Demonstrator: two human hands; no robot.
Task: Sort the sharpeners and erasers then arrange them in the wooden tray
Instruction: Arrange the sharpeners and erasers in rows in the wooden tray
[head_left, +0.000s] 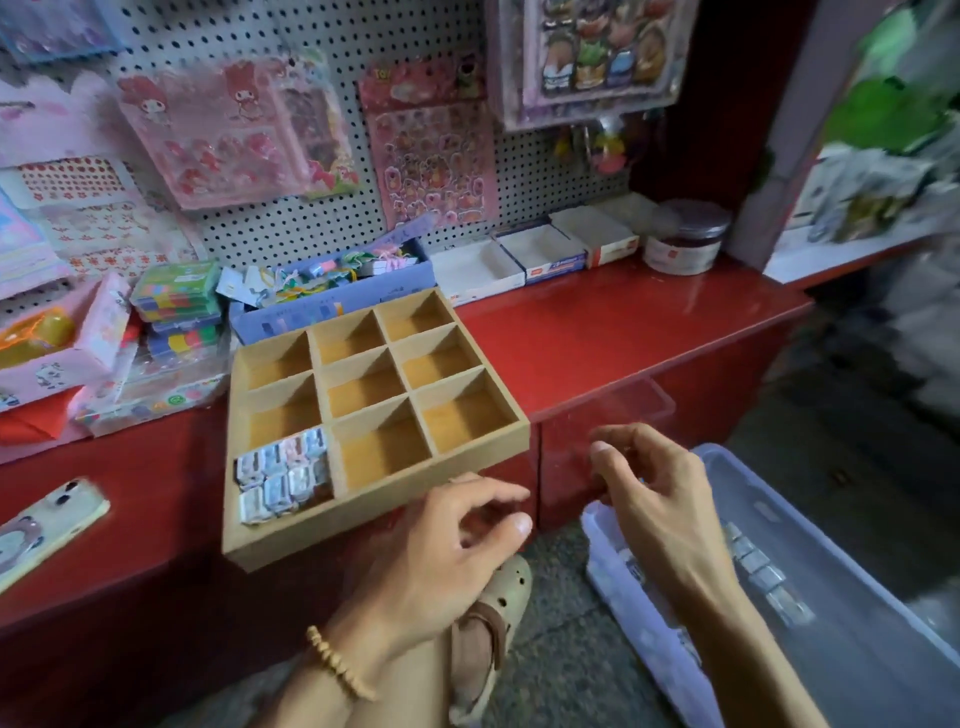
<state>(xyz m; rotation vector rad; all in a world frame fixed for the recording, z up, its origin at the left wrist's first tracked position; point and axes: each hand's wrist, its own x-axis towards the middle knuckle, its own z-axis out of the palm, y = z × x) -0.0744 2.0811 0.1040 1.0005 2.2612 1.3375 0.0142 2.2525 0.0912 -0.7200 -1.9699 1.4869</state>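
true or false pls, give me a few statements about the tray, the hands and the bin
1. The tray has nine compartments. True.
2. Every compartment holds wrapped pieces. False: only the near-left one holds wrapped pieces; the rest show bare wood.
3. The left hand grips the tray. False: it hovers just off the near edge, fingers loosely curled, holding nothing.
4. The right hand is over the plastic bin. True.
5. A phone lies left of the tray. True.
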